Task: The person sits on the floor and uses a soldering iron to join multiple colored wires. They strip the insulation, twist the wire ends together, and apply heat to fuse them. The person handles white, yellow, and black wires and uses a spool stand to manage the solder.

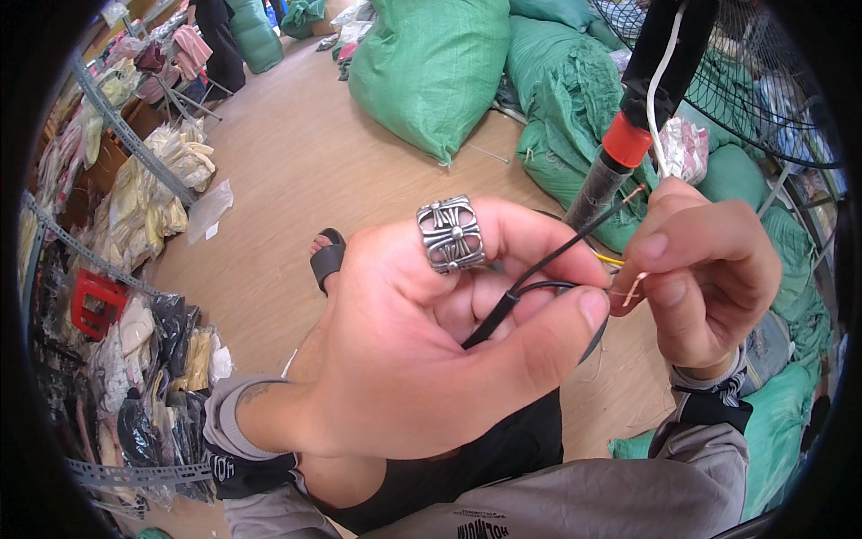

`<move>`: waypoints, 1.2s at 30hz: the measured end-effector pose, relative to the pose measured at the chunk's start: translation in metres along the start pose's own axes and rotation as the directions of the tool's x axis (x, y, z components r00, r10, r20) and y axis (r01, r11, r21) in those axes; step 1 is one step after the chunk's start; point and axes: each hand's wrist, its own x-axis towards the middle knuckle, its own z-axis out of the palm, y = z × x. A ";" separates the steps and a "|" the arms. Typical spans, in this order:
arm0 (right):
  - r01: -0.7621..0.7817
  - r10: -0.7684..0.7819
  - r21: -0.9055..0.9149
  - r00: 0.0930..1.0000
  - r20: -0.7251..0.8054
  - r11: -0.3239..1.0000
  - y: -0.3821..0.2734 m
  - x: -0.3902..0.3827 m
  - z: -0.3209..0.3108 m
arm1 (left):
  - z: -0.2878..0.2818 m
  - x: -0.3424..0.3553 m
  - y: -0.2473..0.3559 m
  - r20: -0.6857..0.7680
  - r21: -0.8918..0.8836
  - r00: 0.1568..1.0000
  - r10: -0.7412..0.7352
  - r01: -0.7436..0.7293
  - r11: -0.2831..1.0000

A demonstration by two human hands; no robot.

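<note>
Close in front of me, my left hand (386,332), with a wide silver ring (451,234), is closed round a black electrical cable (492,323) that forks into two thin black wires. One wire runs up and right to a bare copper tip (637,191). The other passes between the left thumb and forefinger. My right hand (718,269) is pinched on a bent bare copper wire end (636,289) just beyond the left thumb. A yellow wire (610,260) shows between the hands. Where it leads is hidden. A white cable (657,117) comes down behind the right fingers.
A black pole with a red collar (627,141) stands beyond my right hand, near a black wire fan guard (763,81). Bulging green sacks (431,72) lie ahead and right. Metal shelving (135,139) with bagged goods lines the left. Another person's legs (218,45) show far left.
</note>
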 end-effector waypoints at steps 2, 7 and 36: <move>0.027 -0.025 -0.043 0.998 0.049 0.999 0.001 0.001 -0.002 | 0.000 0.000 0.000 -0.013 0.060 1.000 0.007 -0.006 0.998; 0.098 -0.089 -0.068 0.987 0.131 0.993 0.004 0.004 -0.009 | 0.000 0.001 -0.001 0.006 0.073 0.999 0.048 -0.048 0.996; 0.321 -0.324 0.073 0.945 0.037 0.944 0.018 0.013 0.000 | 0.003 -0.005 0.006 -0.032 -0.007 0.989 -0.144 0.144 0.990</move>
